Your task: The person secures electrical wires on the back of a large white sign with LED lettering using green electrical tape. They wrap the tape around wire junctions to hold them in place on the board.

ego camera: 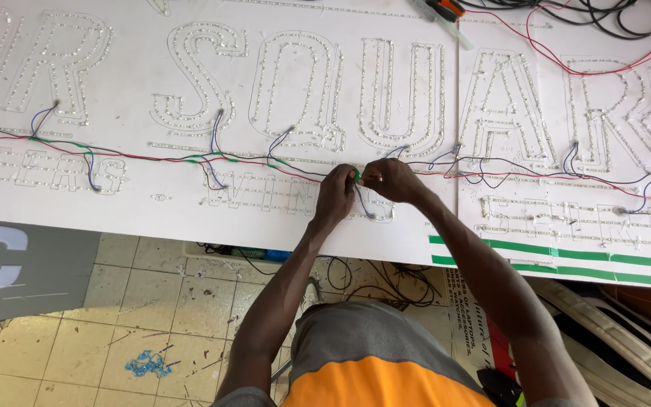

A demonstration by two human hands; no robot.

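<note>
A large white sign board (152, 188) lies flat before me, its letter outlines filled with rows of small clear lamps. Red, black, blue and green wires (190, 157) run across it from left to right. My left hand (337, 192) and my right hand (389, 179) meet at the middle of the board. Both pinch a small green piece of tape (357, 175) at a wire joint. A blue wire (363, 207) loops down below my fingers.
A second white board (566, 226) with green tape stripes joins at the right. A tangle of black and red cables (604, 22) lies at the top right, beside an orange-handled tool (446, 9). Below are a tiled floor (152, 316), a grey panel (24, 264) and blue scraps (147, 364).
</note>
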